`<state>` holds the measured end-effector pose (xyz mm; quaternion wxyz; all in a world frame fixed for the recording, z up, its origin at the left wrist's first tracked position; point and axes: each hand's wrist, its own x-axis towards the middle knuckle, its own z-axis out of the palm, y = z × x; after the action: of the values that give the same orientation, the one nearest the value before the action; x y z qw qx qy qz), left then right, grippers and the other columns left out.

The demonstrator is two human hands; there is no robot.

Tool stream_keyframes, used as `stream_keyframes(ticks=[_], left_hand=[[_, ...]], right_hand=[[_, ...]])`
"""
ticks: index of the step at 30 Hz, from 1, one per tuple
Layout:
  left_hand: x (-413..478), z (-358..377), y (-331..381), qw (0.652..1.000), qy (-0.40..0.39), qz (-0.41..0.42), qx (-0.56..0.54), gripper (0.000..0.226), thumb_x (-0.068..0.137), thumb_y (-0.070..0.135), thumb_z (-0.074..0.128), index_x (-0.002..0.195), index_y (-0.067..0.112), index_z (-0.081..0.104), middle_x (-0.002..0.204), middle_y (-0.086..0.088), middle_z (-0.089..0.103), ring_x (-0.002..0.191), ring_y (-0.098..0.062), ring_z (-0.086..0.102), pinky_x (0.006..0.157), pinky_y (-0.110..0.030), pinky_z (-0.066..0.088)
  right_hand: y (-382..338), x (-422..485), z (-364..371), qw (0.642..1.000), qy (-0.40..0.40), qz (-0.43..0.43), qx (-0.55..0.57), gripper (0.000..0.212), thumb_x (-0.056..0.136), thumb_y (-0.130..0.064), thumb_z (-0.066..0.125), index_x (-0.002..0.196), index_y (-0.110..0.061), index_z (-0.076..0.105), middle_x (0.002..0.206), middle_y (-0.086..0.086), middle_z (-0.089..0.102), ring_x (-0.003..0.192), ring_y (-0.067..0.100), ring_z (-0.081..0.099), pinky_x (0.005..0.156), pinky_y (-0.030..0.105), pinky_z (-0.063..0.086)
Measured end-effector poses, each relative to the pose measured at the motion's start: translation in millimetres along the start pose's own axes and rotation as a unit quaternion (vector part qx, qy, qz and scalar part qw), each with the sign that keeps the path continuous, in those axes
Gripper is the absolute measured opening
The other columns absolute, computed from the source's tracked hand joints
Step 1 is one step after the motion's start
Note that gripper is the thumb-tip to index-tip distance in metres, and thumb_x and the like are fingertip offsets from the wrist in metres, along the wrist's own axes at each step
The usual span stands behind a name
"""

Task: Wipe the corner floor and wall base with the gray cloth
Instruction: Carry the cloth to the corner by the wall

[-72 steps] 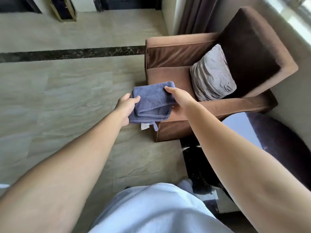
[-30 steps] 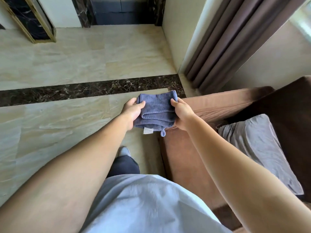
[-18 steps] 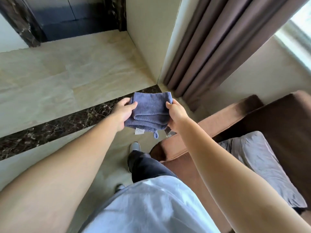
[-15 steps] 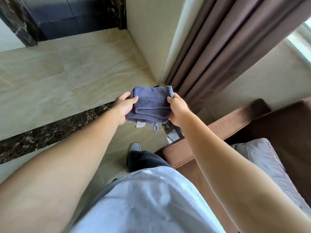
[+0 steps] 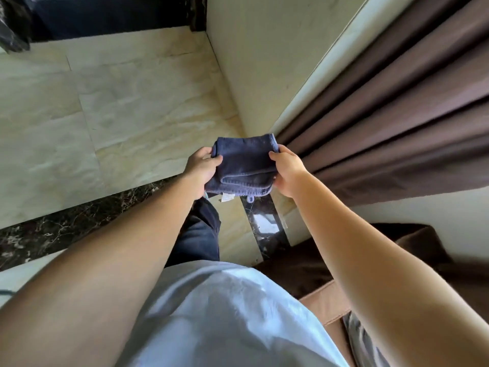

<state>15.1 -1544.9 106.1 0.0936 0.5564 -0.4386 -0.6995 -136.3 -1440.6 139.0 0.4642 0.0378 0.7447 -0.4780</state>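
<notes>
A folded gray-blue cloth [image 5: 244, 165] is held out in front of me in the air. My left hand [image 5: 201, 168] pinches its left edge and my right hand [image 5: 287, 172] grips its right edge. A white tag and a small loop hang from its lower edge. Beyond the cloth, a cream wall [image 5: 262, 62] juts out and meets the beige tiled floor [image 5: 132, 115]; its outer corner lies just behind the cloth. The floor strip [image 5: 267, 226] between the wall and the armchair shows below my hands.
A brown curtain [image 5: 397, 123] hangs to the right, down to the floor. A brown armchair [image 5: 317, 263] stands close at lower right, a gray cushion [image 5: 365, 340] on it. A dark marble band [image 5: 66, 229] crosses the floor on the left. My leg [image 5: 198, 234] stands below the cloth.
I have walked past the armchair toward the wall corner and curtain, which now fill the view. Both hands have kept hold of the folded cloth throughout.
</notes>
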Motion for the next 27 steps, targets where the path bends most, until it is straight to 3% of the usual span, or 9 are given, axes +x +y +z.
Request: stream_keyframes(ticks=[4,8,12,14,18,22,24,27], left_hand=[[83,9,33,0.998,0.006,-0.057,0.003,0.014,0.089,0.015,0.065,0.09,0.029,0.065,0.115,-0.011,0.072,0.105,-0.032,0.07,0.093,-0.053,0.055],[153,20,71,0.996,0.026,-0.089,0.005,0.018,0.087,0.012,0.066,0.086,0.029,0.063,0.105,-0.01,0.071,0.092,-0.029,0.07,0.084,-0.051,0.057],[233,34,82,0.991,0.043,-0.126,0.017,0.012,0.081,0.014,0.065,0.088,0.024,0.064,0.11,-0.012,0.071,0.103,-0.031,0.069,0.093,-0.052,0.056],[282,44,79,0.986,0.046,-0.161,0.021,0.007,0.087,0.014,0.06,0.087,0.02,0.064,0.11,-0.011,0.069,0.106,-0.031,0.067,0.094,-0.049,0.055],[412,69,48,0.98,0.05,-0.192,0.009,0.018,0.091,0.019,0.06,0.108,0.015,0.062,0.116,-0.011,0.068,0.104,-0.03,0.067,0.088,-0.044,0.055],[551,101,-16,0.974,0.013,-0.225,0.007,0.012,0.082,0.031,0.065,0.089,0.021,0.061,0.116,-0.007,0.069,0.106,-0.03,0.065,0.098,-0.049,0.052],[626,125,-64,0.969,-0.007,-0.248,0.011,0.015,0.085,0.034,0.064,0.089,0.021,0.057,0.114,-0.006,0.066,0.108,-0.029,0.063,0.102,-0.047,0.049],[722,153,-134,0.959,-0.064,-0.275,-0.005,0.031,0.091,0.037,0.061,0.112,0.014,0.06,0.121,-0.013,0.065,0.114,-0.029,0.063,0.103,-0.045,0.049]], right_hand=[[-44,80,16,0.999,0.013,0.036,-0.031,0.027,0.1,-0.011,0.041,0.104,-0.026,0.063,0.114,0.01,0.062,0.102,0.029,0.059,0.092,0.048,0.051],[-83,156,33,0.995,-0.009,0.069,-0.072,0.035,0.102,-0.012,0.039,0.129,-0.025,0.055,0.117,0.006,0.061,0.101,0.026,0.058,0.08,0.038,0.049],[-99,236,51,0.991,0.011,0.092,-0.097,0.03,0.1,-0.014,0.044,0.12,-0.03,0.059,0.125,0.008,0.065,0.109,0.03,0.063,0.081,0.042,0.056],[-96,286,61,0.988,0.015,0.094,-0.124,0.03,0.099,-0.014,0.045,0.119,-0.03,0.061,0.124,0.009,0.066,0.107,0.029,0.065,0.082,0.042,0.057],[-72,420,80,0.985,0.025,0.077,-0.154,0.031,0.098,-0.012,0.045,0.118,-0.027,0.064,0.111,0.005,0.068,0.096,0.026,0.065,0.082,0.041,0.057],[-17,568,95,0.979,0.079,0.032,-0.183,0.029,0.095,-0.004,0.047,0.103,-0.025,0.064,0.094,0.001,0.064,0.081,0.016,0.059,0.067,0.025,0.048],[26,650,97,0.972,0.11,0.011,-0.209,0.029,0.093,-0.003,0.047,0.106,-0.022,0.065,0.094,0.001,0.064,0.086,0.017,0.061,0.076,0.028,0.051],[92,750,102,0.946,0.139,0.001,-0.294,0.038,0.095,-0.008,0.048,0.13,-0.016,0.059,0.122,0.008,0.065,0.115,0.028,0.06,0.099,0.031,0.045]])
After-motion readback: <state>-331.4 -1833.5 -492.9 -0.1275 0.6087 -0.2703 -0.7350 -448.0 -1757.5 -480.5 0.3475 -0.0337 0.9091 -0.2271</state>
